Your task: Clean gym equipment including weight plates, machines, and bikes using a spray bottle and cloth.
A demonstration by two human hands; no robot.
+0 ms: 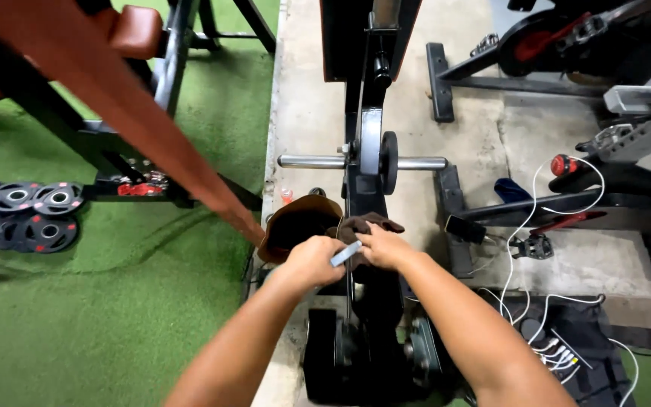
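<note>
We see the left hand (312, 260) and right hand (380, 247) clamped on a small grey tool (346, 253) above the black machine frame (367, 166), between green turf (114, 301) and concrete floor (310, 113).

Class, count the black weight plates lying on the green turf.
5: three in a row at the left edge, two more just below them. Others may lie out of view.

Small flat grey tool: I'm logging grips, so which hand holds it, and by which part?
The left hand holds the small flat grey tool by its lower end; its upper end meets the right hand. Whether that hand grips it cannot be told.
</note>
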